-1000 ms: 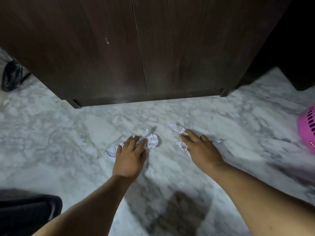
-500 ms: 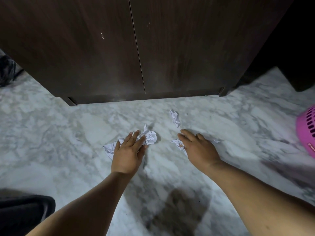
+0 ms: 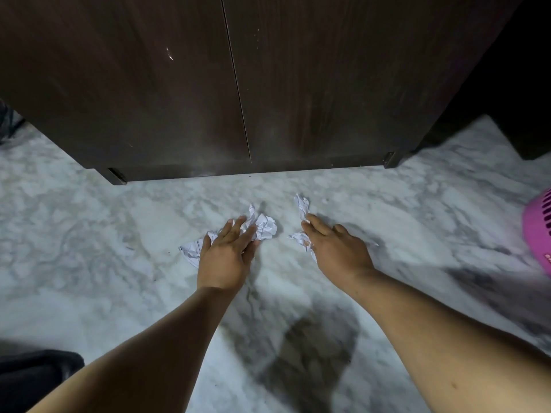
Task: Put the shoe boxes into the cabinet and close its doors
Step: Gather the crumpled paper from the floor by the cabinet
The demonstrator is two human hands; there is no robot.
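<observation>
Cabinet [image 3: 208, 84] doors closed. Left hand [image 3: 225, 254], right hand [image 3: 337, 248] flat, unclenched, resting on crumpled paper [image 3: 264, 229] on floor [image 3: 89, 234].

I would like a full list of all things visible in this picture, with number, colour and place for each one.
cabinet: one, dark brown wood, top half of the view, both doors shut.
floor: one, white and grey marble, below the cabinet.
crumpled paper: several pieces, white, on the floor in front of the doors, under and beside both hands.
basket: one, pink with slots, right edge, only partly in view.
dark object: one, black, far left edge, too cut off to identify.
dark cloth: one, black, bottom left corner.
shoe boxes: none in view.
left hand: one, flat on paper.
right hand: one, resting on paper.
</observation>
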